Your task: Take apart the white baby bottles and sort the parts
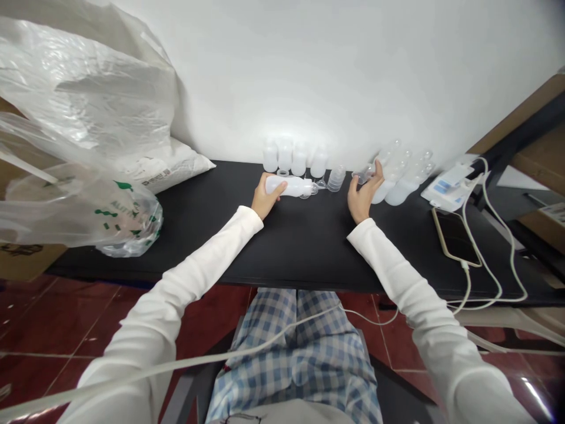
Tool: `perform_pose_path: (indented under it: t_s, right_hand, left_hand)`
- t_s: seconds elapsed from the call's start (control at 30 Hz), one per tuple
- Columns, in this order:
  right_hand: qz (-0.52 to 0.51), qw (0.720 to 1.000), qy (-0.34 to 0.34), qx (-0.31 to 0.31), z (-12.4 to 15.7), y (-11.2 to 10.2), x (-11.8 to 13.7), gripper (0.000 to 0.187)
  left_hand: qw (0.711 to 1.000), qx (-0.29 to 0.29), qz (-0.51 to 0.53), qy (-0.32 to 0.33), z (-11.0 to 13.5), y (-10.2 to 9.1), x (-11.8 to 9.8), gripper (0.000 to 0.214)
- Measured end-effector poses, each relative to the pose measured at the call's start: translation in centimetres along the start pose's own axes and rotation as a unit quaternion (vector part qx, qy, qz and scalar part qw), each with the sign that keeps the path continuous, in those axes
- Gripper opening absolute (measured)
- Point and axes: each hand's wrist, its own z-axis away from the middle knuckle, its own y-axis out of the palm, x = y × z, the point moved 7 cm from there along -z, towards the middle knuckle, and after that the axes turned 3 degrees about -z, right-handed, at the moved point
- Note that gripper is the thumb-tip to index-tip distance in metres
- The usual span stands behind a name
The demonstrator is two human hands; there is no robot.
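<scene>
My left hand [265,197] is closed round a translucent white squeeze bottle [286,186], tipped on its side with its bare nozzle pointing right. Thumb and fingers of my right hand [364,191] curl about a clear plastic cap [364,175], which seems to be gripped between them. Between the hands is a nested stack of clear rings or caps [336,178]. Loose clear pieces [321,184] lie close to the nozzle, partly hidden behind it. Several uncapped bottles [299,159] stand along the wall. Several bottles with clear caps [401,182] lean beyond my right hand.
A large white sack [97,88] and a clear plastic bag with green print [123,218] fill the left of the black table [291,247]. At right are a white power strip [448,185], a phone [457,235] and white cables. One cable crosses my lap.
</scene>
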Motion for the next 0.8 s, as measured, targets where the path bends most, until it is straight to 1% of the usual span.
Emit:
perform_pose_path:
  t_s: [0.07,0.1,0.2,0.27,0.33,0.43,0.53,0.6,0.7,0.8]
  right_hand:
    - [0.017,0.999,0.022,-0.041,0.3,-0.8,-0.4,0.065]
    - [0.026,0.998,0.027,-0.051,0.3,-1.1,-0.4,0.064]
    - [0.021,0.998,0.027,-0.049,0.5,-1.7,-0.1,0.064]
    - [-0.021,0.998,0.025,-0.05,0.6,-2.2,0.6,0.066]
    - [-0.09,0.995,0.023,-0.041,0.8,-2.3,1.5,0.067]
    - [-0.206,0.978,0.031,-0.009,1.2,-1.3,2.8,0.061]
    - [-0.321,0.945,0.063,0.018,1.5,0.3,3.3,0.059]
    - [-0.372,0.923,0.082,0.047,1.8,1.3,3.4,0.061]
    - [-0.396,0.908,0.084,0.11,2.4,2.3,4.2,0.064]
    - [-0.388,0.906,0.061,0.156,2.9,2.6,5.5,0.064]
  left_hand:
    - [1.0,0.0,-0.001,-0.001,-0.1,0.0,0.1,0.056]
    - [1.0,0.0,-0.001,-0.003,-0.1,0.0,0.1,0.056]
    - [1.0,0.001,-0.002,-0.009,-0.1,0.0,0.2,0.058]
    - [1.0,0.001,-0.003,-0.015,-0.2,0.1,0.3,0.061]
    - [1.0,0.002,-0.004,-0.021,-0.2,0.1,0.3,0.063]
    - [1.0,0.007,-0.007,-0.024,-0.2,0.2,0.3,0.064]
    - [1.0,0.009,-0.011,-0.025,-0.2,0.2,0.2,0.063]
    - [0.999,0.006,-0.015,-0.029,-0.2,0.2,0.2,0.062]
    - [0.999,0.005,-0.023,-0.034,-0.1,0.3,0.2,0.059]
    - [0.999,0.016,-0.027,-0.035,0.0,0.5,0.0,0.058]
